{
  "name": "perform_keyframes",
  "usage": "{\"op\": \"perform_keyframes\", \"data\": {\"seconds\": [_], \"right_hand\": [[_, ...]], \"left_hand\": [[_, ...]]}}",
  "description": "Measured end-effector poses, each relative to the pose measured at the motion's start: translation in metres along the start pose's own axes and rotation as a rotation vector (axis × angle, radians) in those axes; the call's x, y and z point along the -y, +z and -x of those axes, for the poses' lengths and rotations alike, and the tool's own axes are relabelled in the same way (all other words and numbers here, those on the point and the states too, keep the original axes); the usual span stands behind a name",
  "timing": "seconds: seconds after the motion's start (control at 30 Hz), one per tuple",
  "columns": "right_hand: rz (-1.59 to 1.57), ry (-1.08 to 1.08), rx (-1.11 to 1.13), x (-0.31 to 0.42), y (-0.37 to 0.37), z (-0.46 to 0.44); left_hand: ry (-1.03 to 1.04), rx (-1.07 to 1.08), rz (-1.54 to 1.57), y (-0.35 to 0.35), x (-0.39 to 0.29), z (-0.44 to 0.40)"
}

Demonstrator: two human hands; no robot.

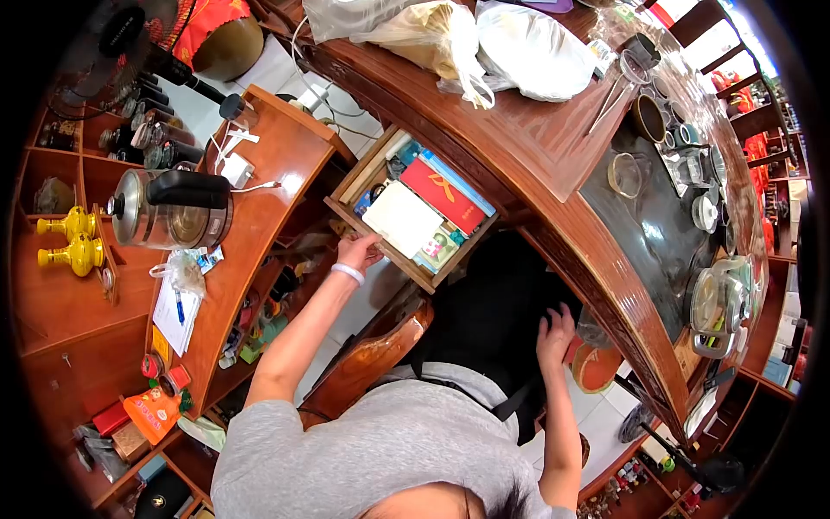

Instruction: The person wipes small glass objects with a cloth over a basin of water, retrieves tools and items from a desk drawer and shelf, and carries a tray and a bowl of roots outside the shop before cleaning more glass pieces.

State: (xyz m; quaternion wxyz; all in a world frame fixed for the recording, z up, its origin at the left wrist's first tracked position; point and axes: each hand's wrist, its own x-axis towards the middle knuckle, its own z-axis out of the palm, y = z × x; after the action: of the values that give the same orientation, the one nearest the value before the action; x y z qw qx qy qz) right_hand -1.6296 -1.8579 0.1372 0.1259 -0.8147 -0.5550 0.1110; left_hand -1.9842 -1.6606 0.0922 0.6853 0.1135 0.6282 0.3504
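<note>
My left hand (359, 253), with a pale bracelet at the wrist, has its fingers hooked over the front edge of a wooden drawer (406, 264). The drawer is pulled out from under the desk. Inside it lie a white sheet or notebook (401, 219), a red booklet (443, 195) with a gold mark, a blue book or folder (462, 183) and small items, partly covered. My right hand (556, 336) is over my lap beside the desk edge, fingers apart, holding nothing.
The curved wooden desk (553, 221) carries plastic bags (536, 52), a tea tray with cups and a glass kettle (719, 303). On the left side table (285, 160) stand another kettle (173, 208) and a notepad (175, 316). A wooden chair arm (372, 355) is close below the drawer.
</note>
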Motion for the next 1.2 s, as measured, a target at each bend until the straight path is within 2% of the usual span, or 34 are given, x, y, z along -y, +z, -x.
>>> {"op": "perform_keyframes", "data": {"seconds": [0.07, 0.13, 0.2, 0.3, 0.37, 0.47, 0.5, 0.57, 0.8, 0.87, 0.9, 0.97, 1.0, 1.07, 1.1, 1.13, 1.2], "right_hand": [[-0.41, -0.008, 0.015, 0.03, 0.005, -0.023], [-0.476, -0.118, -0.023, 0.069, 0.005, -0.043], [-0.534, -0.147, 0.039, 0.098, 0.013, -0.06], [-0.451, -0.13, 0.161, 0.138, 0.021, -0.082], [-0.351, -0.22, 0.225, 0.157, 0.031, -0.093], [-0.183, -0.398, 0.073, 0.169, 0.054, -0.1], [-0.18, -0.397, 0.075, 0.165, 0.068, -0.105], [0.062, -0.44, 0.097, 0.163, 0.083, -0.111], [0.092, -0.407, 0.134, 0.159, 0.069, -0.109], [-0.128, -0.42, 0.011, 0.159, 0.065, -0.105], [-0.131, -0.421, 0.008, 0.16, 0.064, -0.108], [-1.025, 0.362, 0.822, 0.162, 0.062, -0.117], [-1.032, 0.364, 0.821, 0.166, 0.064, -0.115], [-1.421, 0.756, 0.813, 0.176, 0.069, -0.112], [-1.576, 0.801, 0.827, 0.176, 0.074, -0.109], [-1.578, 0.797, 0.826, 0.177, 0.078, -0.107], [-1.902, 0.875, 0.51, 0.181, 0.087, -0.103]], "left_hand": [[-0.016, 0.025, 0.01, -0.002, 0.002, -0.001], [-0.03, 0.05, 0.022, -0.004, 0.004, -0.002], [-0.014, 0.074, 0.025, -0.005, 0.005, -0.002], [-0.038, 0.083, 0.033, -0.006, 0.002, 0.003], [-0.024, 0.079, 0.045, -0.005, 0.001, 0.007], [0.012, 0.094, 0.088, 0.0, -0.002, 0.016], [0.036, 0.109, 0.12, 0.001, -0.003, 0.017], [0.023, 0.103, 0.122, 0.002, -0.004, 0.015], [0.024, 0.088, 0.111, -0.005, 0.009, 0.003], [0.018, 0.089, 0.106, -0.006, 0.011, 0.001], [-0.009, 0.1, 0.091, -0.007, 0.011, 0.001], [-0.034, 0.11, 0.067, -0.008, 0.011, 0.0], [-0.035, 0.094, 0.079, -0.008, 0.013, 0.0], [-0.031, 0.08, 0.09, -0.009, 0.013, -0.002], [-0.024, 0.094, 0.083, -0.01, 0.014, -0.003], [-0.017, 0.109, 0.078, -0.011, 0.014, -0.004], [-0.031, 0.103, 0.079, -0.013, 0.015, -0.006]]}}
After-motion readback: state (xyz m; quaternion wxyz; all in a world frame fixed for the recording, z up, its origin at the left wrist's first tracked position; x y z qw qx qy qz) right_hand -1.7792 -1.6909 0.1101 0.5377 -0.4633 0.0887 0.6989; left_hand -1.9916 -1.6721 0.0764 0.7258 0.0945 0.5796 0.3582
